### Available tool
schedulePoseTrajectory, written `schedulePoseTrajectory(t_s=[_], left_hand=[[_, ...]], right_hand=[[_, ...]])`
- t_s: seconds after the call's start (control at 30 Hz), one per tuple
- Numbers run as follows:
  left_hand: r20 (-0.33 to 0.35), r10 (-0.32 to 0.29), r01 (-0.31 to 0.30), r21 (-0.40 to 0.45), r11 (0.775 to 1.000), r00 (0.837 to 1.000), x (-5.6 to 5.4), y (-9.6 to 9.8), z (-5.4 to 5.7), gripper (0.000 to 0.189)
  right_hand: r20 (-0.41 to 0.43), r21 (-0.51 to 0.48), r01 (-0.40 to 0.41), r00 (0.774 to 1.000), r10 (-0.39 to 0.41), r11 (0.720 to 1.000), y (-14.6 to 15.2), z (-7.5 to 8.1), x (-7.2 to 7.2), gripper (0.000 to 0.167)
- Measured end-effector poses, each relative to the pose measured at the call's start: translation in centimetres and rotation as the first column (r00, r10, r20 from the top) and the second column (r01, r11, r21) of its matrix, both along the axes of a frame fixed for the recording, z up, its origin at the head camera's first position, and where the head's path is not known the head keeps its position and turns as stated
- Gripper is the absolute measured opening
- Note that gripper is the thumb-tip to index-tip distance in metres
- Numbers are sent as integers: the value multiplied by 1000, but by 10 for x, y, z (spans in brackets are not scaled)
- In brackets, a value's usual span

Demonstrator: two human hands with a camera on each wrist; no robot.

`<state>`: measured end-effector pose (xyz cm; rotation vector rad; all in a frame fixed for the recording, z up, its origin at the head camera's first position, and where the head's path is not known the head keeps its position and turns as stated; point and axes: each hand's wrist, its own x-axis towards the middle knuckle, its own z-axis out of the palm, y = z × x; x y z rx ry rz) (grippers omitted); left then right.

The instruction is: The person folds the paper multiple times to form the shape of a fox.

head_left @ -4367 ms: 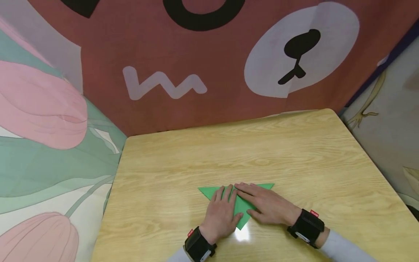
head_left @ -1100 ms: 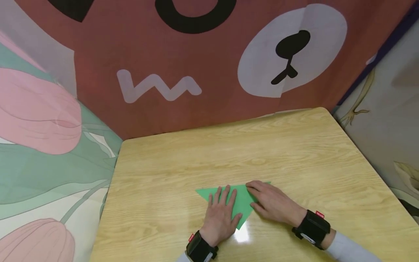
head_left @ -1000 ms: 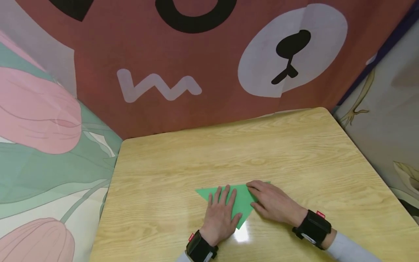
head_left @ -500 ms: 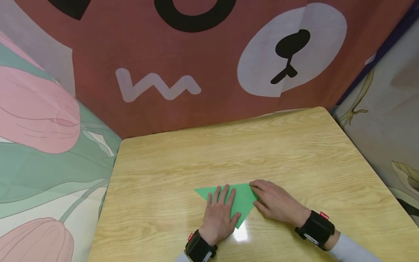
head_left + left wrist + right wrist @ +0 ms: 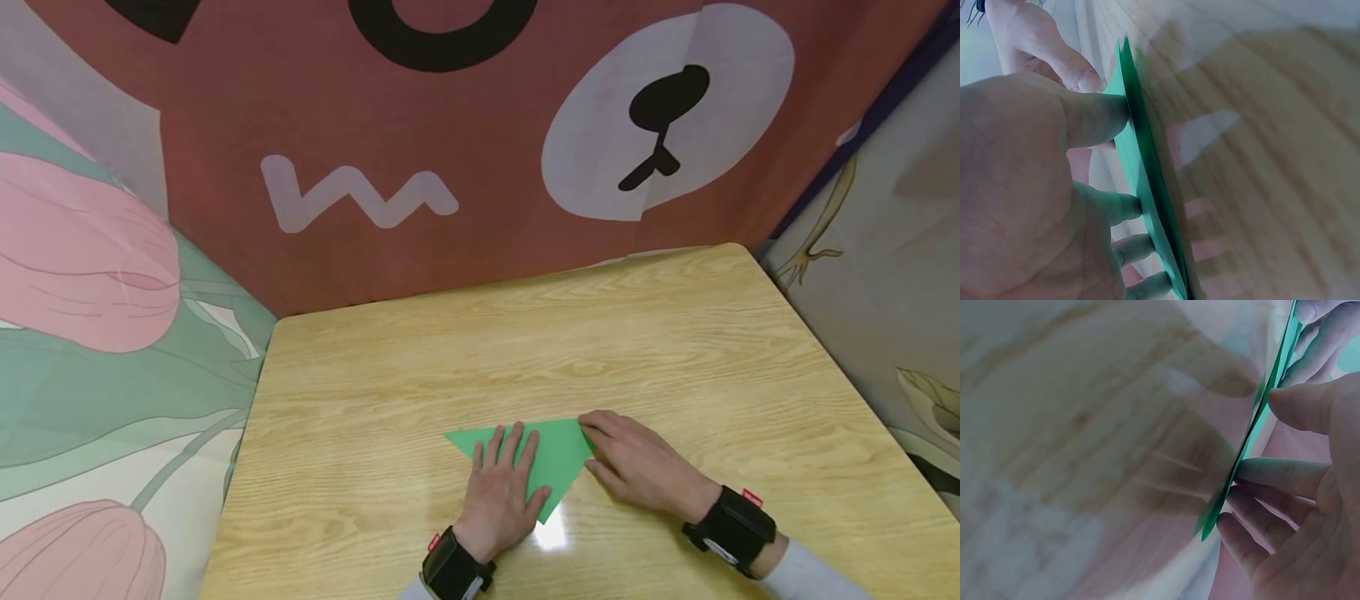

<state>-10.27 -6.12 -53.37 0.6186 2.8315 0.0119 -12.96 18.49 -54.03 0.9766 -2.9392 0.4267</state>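
A green folded sheet of paper (image 5: 558, 457) lies on the table as a triangle, its long edge away from me and one corner pointing towards me. My left hand (image 5: 498, 500) rests on its left half with fingers spread. My right hand (image 5: 641, 462) covers the right corner, fingertips near the long edge and thumb at the lower right edge. In the left wrist view, the layers of the paper (image 5: 1145, 178) stand slightly apart along an edge under the left fingers. From the right wrist view, the right fingertips (image 5: 1227, 522) press on the paper from above.
The wood-patterned table (image 5: 375, 375) is glossy and reflects the hands. A brown cloth (image 5: 360, 267) with a bear print hangs along its far edge, and a flowered cloth (image 5: 75, 392) hangs at the left. Black bands (image 5: 731, 529) sit on both wrists.
My right hand has slid to the right along the paper, towards its right corner, uncovering more of its middle. My left hand stays on the left half.
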Motion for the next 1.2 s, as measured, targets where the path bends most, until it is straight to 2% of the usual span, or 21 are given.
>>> schedulePoseTrajectory(t_s=[0.47, 0.63, 1.0, 1.1, 1.2], left_hand=[[-11, -5, 5, 6, 1000, 1000, 4, 2, -7, 74], [-25, -6, 6, -8, 1000, 1000, 2, 0, -6, 74], [13, 11, -11, 29, 1000, 1000, 0, 0, -2, 73], [14, 11, -11, 33, 999, 1000, 0, 0, -3, 74], [10, 13, -13, 42, 999, 1000, 0, 0, -4, 73]], right_hand=[[19, 0, 51, 999, -51, 999, 6, -4, 8, 49], [1, -14, 54, 999, -54, 998, 8, -3, 6, 49], [-33, -20, 57, 998, -57, 998, 17, -6, 3, 52], [-49, -48, 77, 996, -79, 996, 17, -6, 1, 44], [-77, -110, 102, 991, -110, 989, 13, -5, -7, 25]])
